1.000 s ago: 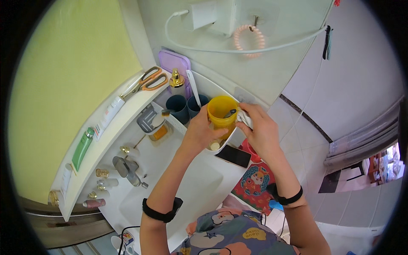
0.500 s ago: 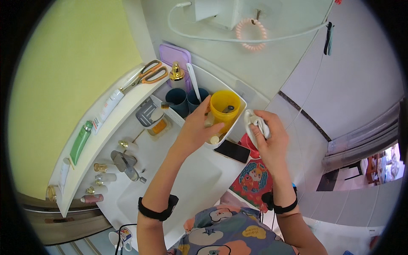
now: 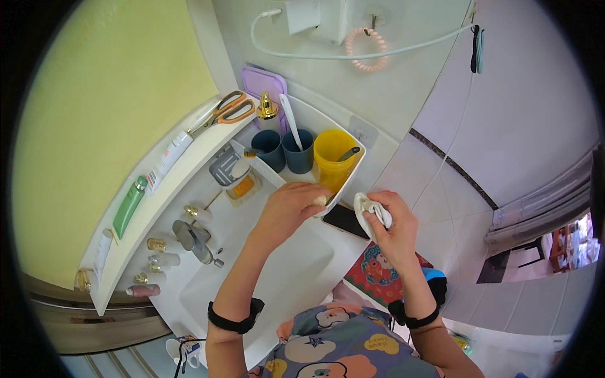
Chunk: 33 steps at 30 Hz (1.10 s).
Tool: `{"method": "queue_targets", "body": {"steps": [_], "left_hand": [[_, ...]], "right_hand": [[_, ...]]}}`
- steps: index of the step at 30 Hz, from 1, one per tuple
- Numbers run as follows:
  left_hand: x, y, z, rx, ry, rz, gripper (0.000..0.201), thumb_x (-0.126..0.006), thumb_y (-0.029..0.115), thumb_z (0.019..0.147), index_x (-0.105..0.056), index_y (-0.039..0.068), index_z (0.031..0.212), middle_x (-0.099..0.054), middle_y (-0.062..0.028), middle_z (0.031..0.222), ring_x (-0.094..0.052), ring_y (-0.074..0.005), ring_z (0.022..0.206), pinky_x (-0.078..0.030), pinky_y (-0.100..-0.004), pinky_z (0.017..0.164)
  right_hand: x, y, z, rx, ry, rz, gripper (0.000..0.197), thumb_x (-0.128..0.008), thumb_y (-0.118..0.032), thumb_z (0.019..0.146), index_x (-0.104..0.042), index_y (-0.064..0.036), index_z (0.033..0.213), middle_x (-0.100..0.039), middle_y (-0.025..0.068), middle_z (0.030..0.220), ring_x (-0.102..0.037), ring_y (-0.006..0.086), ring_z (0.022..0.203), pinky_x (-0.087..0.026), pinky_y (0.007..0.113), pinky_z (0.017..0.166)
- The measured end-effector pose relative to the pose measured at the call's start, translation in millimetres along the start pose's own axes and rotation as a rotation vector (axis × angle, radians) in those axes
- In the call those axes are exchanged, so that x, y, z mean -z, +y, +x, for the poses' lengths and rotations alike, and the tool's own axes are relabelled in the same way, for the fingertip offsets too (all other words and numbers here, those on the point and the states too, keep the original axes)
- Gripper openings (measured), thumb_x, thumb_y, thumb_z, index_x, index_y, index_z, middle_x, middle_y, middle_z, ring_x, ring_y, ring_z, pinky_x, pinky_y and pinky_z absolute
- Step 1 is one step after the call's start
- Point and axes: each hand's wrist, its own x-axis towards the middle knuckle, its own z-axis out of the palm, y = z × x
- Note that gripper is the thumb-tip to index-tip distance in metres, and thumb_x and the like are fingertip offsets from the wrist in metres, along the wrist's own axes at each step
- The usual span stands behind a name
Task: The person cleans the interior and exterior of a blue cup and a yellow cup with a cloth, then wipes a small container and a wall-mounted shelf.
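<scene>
Folded white cloth (image 3: 363,209), likely soft, light, best held mid-fold: right hand (image 3: 398,228) pinching it; left hand (image 3: 287,211), grip unclear, at near corner of white plastic bin (image 3: 309,116).

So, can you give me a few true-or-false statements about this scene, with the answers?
1. The right hand holds a white cloth. True.
2. The yellow cup stands in the soap dish. False: the yellow cup stands in the white bin.
3. The orange-handled scissors lie on the shelf. True.
4. The phone lies in the basin. False: the phone lies beside the white bin.
5. Both hands grip the cloth. False: the left hand is at the bin's near edge.
6. A pink coiled ring hangs on the wall. True.
</scene>
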Motion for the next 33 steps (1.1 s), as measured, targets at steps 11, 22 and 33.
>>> {"method": "queue_targets", "body": {"steps": [11,22,33], "left_hand": [[6,18,-58,0.135,0.729,-1.029,0.032,-0.051,0.025,0.098,-0.060,-0.002,0.111,-0.065,-0.0089,0.100,-0.060,-0.0127,0.087,-0.048,-0.0270,0.080],[-3,30,-69,0.361,0.695,-1.678,0.043,-0.050,0.049,0.095,-0.054,0.009,0.108,-0.049,0.0013,0.089,-0.045,-0.0106,0.075,-0.043,-0.0238,0.069],[-13,18,-71,0.422,0.555,-1.987,0.030,-0.065,0.033,0.090,-0.054,0.011,0.107,-0.052,-0.0030,0.098,-0.054,-0.0149,0.086,-0.050,-0.0274,0.078]], "right_hand": [[-14,-41,-5,0.231,-0.032,0.323,0.032,-0.064,0.003,0.076,-0.062,-0.0056,0.107,-0.060,0.0132,0.107,-0.059,0.0298,0.096,-0.047,0.033,0.083],[-66,-50,-41,0.734,-0.401,0.264,0.032,-0.065,0.004,0.068,-0.065,-0.0113,0.096,-0.059,0.0051,0.103,-0.057,0.0261,0.084,-0.048,0.035,0.075],[-60,-51,-41,0.652,-0.543,0.259,0.037,-0.064,0.004,0.068,-0.068,-0.0135,0.100,-0.057,0.0032,0.103,-0.058,0.0250,0.084,-0.051,0.035,0.074]]}}
